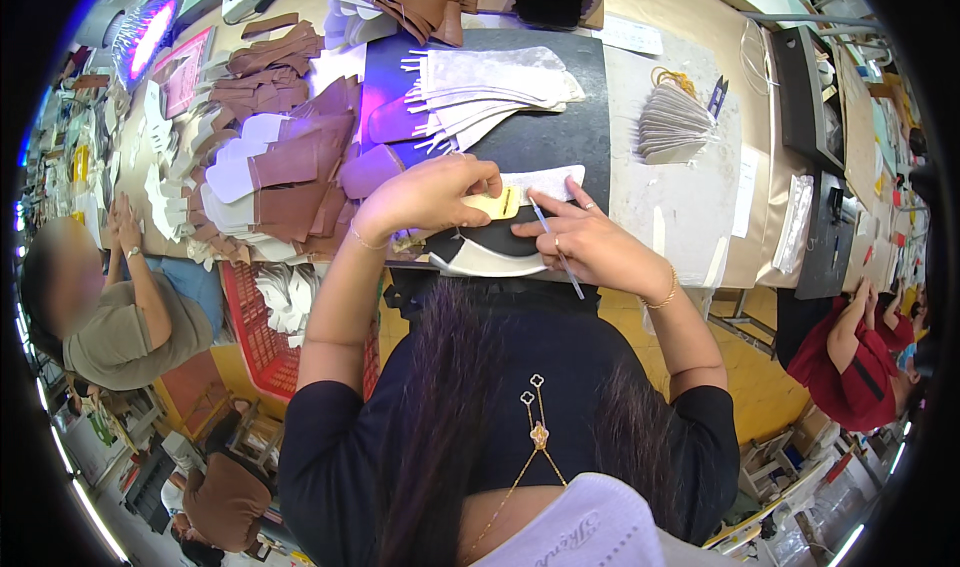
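Observation:
My left hand (pixel 435 195) is closed over a small yellow piece (pixel 507 205), which looks like a card or template, with thumb and fingers at its edges. It lies against a white, fabric-like strip (pixel 548 180) on a black mat (pixel 590 97). A slim, pale pen (pixel 560 244) is held between the fingers of my right hand (pixel 592 247), slanting down past the palm. Fingertips of that hand rest on or close to the strip. Nearest me, a curved white-edged piece (pixel 485 261) lies at the mat's front edge. Above both hands, white pieces with thin tabs (pixel 495 87) are fanned out.
Brown and white cut pieces (pixel 285 167) are piled at the left. A fan of grey pieces (pixel 675 125) and small snips (pixel 718 97) lie at the right. A red basket (pixel 245 317) stands below the table. People sit on both sides; a lit lamp (pixel 150 37) is far left.

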